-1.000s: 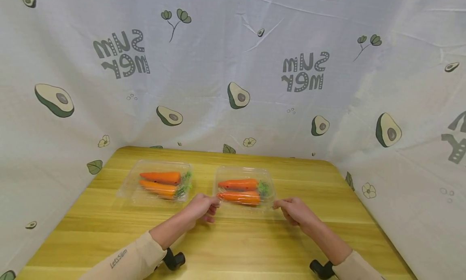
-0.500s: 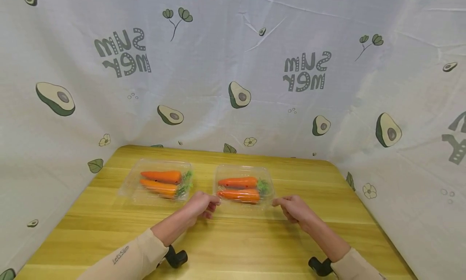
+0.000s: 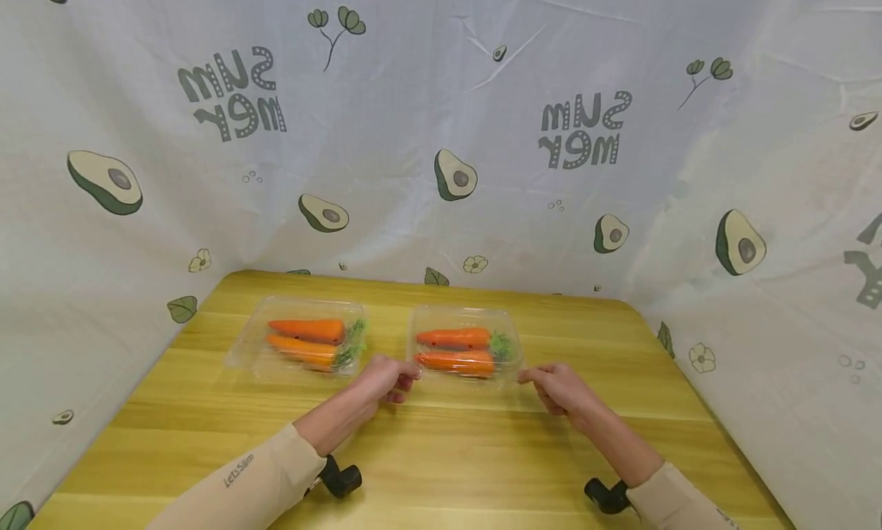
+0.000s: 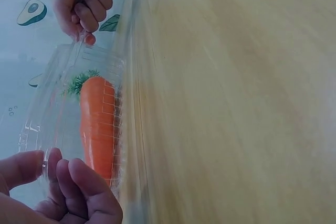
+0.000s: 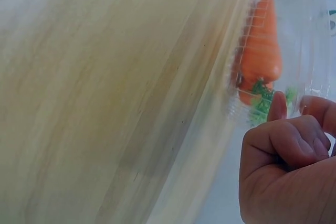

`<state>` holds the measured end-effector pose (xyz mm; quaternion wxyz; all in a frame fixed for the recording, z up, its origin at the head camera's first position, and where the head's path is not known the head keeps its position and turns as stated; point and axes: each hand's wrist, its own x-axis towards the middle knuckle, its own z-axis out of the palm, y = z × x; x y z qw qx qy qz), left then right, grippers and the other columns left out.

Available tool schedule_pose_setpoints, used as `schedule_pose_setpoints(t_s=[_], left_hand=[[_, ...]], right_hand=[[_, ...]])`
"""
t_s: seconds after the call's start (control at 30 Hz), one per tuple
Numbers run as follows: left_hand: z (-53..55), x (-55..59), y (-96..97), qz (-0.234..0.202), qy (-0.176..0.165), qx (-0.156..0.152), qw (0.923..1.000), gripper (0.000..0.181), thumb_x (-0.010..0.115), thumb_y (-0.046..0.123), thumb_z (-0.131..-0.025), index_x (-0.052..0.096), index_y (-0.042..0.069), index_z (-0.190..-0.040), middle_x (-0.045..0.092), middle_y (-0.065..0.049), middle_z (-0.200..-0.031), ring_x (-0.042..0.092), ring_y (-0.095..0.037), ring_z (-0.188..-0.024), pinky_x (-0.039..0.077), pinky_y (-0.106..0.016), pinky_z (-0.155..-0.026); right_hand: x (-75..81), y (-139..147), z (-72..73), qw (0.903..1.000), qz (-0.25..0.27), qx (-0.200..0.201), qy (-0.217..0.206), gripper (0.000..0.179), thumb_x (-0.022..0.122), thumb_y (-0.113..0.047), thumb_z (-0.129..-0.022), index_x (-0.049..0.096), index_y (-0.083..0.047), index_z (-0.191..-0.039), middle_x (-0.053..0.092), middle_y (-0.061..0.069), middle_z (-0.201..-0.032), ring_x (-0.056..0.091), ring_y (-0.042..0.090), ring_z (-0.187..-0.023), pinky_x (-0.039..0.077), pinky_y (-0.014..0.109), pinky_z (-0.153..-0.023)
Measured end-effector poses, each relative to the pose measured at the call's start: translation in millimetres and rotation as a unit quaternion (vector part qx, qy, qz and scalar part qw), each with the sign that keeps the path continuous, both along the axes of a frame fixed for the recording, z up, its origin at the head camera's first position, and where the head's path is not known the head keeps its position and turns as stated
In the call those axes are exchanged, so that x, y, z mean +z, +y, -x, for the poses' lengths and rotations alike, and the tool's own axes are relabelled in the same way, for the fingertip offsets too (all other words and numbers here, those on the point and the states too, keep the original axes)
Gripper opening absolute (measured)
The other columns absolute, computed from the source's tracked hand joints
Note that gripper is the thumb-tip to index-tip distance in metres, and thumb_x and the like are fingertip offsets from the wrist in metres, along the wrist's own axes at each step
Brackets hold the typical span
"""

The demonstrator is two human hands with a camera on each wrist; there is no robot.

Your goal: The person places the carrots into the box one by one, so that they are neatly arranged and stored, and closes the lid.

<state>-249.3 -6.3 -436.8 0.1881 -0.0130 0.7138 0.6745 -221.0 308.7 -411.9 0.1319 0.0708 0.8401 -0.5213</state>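
Observation:
A clear plastic clamshell box [image 3: 429,315] with two orange carrots [image 3: 455,364] in it lies near the middle of the wooden table. Green tops show at the carrots' right end. At its near left corner my left hand [image 3: 387,378] pinches the rim between thumb and index finger, the other fingers curled. My right hand [image 3: 561,388] pinches the near right corner in the same way. The left wrist view has both hands on the rim, with one carrot [image 4: 97,129] visible through the wall. Whether the lid is latched, I cannot tell.
To the left stands a second clear plastic box [image 3: 256,323], holding two more carrots [image 3: 306,330]. A printed white cloth [image 3: 386,132] hangs behind the wooden table [image 3: 455,469] and along both sides.
Both hands keep their pinch on the box's near corners. The box and hands have shifted very slightly away from me, while the head view has tilted a little.

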Motion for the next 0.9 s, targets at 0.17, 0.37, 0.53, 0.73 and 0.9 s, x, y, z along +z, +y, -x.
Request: schedule_pose_setpoints(t_s=[0.17,0.37,0.53,0.73,0.9], left_hand=[[-0.2,0.8,1.0,-0.001,0.008,0.006,0.9999,0.023,0.064,0.015,-0.093,0.073,-0.006,-0.1,0.055,0.0,-0.07,0.055,-0.016,-0.068,0.051,-0.026,-0.058],[1.3,-3.8,4.9,-0.01,0.013,0.018,0.9997,0.021,0.062,0.01,-0.092,0.072,-0.007,-0.099,0.053,-0.001,-0.069,0.052,-0.016,-0.067,0.047,-0.026,-0.057],[4.4,-5.4,7.2,-0.013,0.002,0.016,0.9998,0.017,0.065,0.01,-0.091,0.071,-0.006,-0.095,0.056,-0.001,-0.067,0.053,-0.015,-0.065,0.047,-0.024,-0.057],[6.7,-7.0,7.3,-0.01,-0.007,0.005,0.9999,0.023,0.064,0.015,-0.094,0.072,-0.006,-0.101,0.06,-0.002,-0.072,0.055,-0.013,-0.066,0.048,-0.024,-0.057],[4.9,-6.1,7.0,-0.013,-0.008,0.004,0.9999,0.025,0.063,0.017,-0.094,0.071,-0.005,-0.102,0.059,-0.001,-0.073,0.055,-0.014,-0.067,0.048,-0.024,-0.057]], right_hand=[[-0.6,0.7,0.2,1.0,0.0,-0.001,0.002,0.039,0.062,-0.024,-0.098,0.048,-0.01,-0.065,0.025,-0.005,-0.047,0.017,0.01,-0.043,0.023,0.025,-0.044],[-1.4,0.8,0.3,1.0,0.005,0.0,0.005,0.036,0.062,-0.022,-0.098,0.054,-0.006,-0.067,0.025,-0.005,-0.047,0.017,0.01,-0.043,0.023,0.025,-0.044],[-0.4,2.1,2.1,0.9999,0.014,0.001,0.002,0.032,0.061,-0.023,-0.099,0.065,0.001,-0.078,0.026,-0.005,-0.048,0.018,0.01,-0.043,0.022,0.025,-0.044],[1.1,5.2,3.6,0.9994,0.027,0.02,0.004,0.04,0.056,-0.022,-0.102,0.065,0.013,-0.118,0.026,-0.007,-0.049,0.017,0.007,-0.043,0.02,0.023,-0.044],[2.1,4.4,3.2,0.9988,0.036,0.033,0.008,0.041,0.053,-0.02,-0.104,0.062,0.016,-0.119,0.027,-0.008,-0.051,0.018,0.007,-0.043,0.021,0.023,-0.044]])
